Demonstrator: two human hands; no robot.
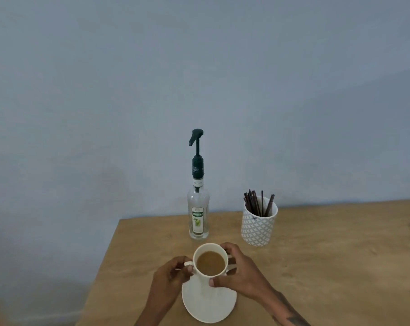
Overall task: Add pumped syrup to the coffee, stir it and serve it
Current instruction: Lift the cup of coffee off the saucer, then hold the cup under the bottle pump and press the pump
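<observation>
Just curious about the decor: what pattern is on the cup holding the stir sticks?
The holder cup has a grey-and-white diamond lattice, seen in the head view.

A tall white ceramic cup (210,262) of milky brown coffee stands upright over a white saucer (208,302), near a clear glass syrup bottle (198,215) with a dark pump, upright.

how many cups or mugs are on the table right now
2: the coffee cup on the saucer at the near edge, held by both hands, and the patterned cup of stir sticks farther back, right of the syrup bottle.
</observation>
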